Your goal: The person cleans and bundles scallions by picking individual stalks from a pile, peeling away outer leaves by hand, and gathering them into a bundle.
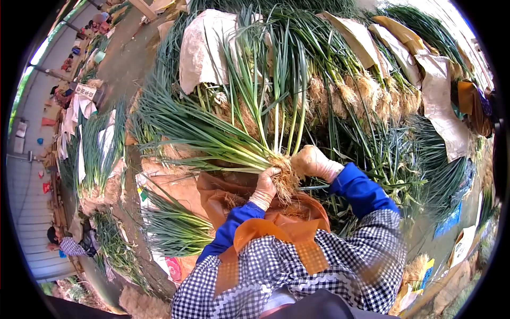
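My left hand (266,185), in a pale glove, is wrapped round the root end of a bunch of green onions (234,143), whose long leaves fan out to the upper left. My right hand (309,162), also gloved, is closed at the right side of the same root end, where a few upright stalks (277,125) meet the bunch. Pale stringy roots (286,186) hang between my hands. An orange-brown plastic apron (212,196) covers my lap below them.
A long pile of green onions (372,95) with pale sacks (204,50) lies ahead. A smaller bunch (178,226) rests at the lower left on sacking. Loose leaves (350,143) lie to the right. Another person (74,245) is at the far left.
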Demonstrator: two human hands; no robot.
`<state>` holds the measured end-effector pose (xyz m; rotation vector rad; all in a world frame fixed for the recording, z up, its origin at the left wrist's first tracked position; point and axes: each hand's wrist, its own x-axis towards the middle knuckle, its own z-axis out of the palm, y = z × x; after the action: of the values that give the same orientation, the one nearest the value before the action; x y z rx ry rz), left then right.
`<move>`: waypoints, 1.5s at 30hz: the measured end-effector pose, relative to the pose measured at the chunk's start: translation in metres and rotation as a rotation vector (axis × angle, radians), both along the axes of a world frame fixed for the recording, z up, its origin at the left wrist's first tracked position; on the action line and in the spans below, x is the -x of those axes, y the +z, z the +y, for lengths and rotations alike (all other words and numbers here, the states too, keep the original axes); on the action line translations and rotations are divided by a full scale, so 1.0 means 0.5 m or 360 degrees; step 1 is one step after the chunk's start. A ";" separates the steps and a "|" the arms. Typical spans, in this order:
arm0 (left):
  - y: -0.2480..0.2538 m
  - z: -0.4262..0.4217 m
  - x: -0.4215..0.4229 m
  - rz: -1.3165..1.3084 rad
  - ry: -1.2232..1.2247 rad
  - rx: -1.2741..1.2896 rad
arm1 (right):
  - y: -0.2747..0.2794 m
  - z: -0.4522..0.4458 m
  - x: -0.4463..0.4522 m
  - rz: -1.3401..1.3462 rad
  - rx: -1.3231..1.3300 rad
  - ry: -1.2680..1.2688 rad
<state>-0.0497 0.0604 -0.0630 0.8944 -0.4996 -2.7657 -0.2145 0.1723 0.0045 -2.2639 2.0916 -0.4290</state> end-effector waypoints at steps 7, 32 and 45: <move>0.014 -0.019 0.027 -0.0016 0.0138 -0.0128 | 0.040 0.109 -0.072 -0.0898 -0.1346 0.0461; 0.087 -0.047 -0.008 0.0429 -0.0171 -0.0057 | -0.096 -0.079 -0.045 -0.2520 0.0833 -0.0822; 0.076 -0.033 -0.018 0.0448 0.0105 0.0013 | -0.038 -0.034 -0.011 -0.1458 0.0833 -0.1228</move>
<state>-0.0407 0.0440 -0.0249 0.4970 -0.4230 -2.7633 -0.2092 0.1552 -0.0144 -0.8448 2.2690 -1.7685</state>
